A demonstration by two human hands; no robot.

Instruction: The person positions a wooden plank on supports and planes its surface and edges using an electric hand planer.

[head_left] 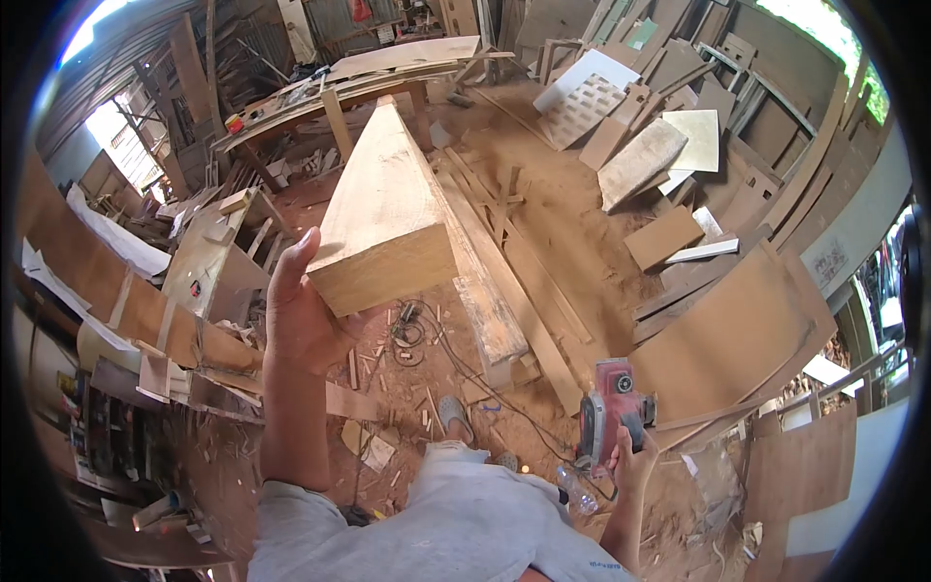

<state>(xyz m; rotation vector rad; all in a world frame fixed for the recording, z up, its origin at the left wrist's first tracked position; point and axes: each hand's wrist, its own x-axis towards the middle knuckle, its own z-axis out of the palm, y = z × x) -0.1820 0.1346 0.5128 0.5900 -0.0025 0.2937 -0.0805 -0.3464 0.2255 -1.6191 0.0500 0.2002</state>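
Observation:
A thick wooden beam (383, 199) points away from me, its sawn near end raised towards the camera. My left hand (303, 306) supports this end, thumb along the left side; the fingers are mostly hidden under the wood. Low on the right, my right hand (632, 464) is closed round the handle of a red electric planer (611, 412), held apart from the beam. From the planer a dark cord (485, 383) runs back over the floor. Just right of the raised beam lies another rough timber (485, 306), its near end pale and splintered.
At the back stands a workbench (335, 92) with a wide board on it. Panels and offcuts (645, 160) lean along the right side. On the left is a wooden cabinet frame (218, 252). Wood scraps litter the dirt floor, and a plastic bottle (579, 493) lies near my feet.

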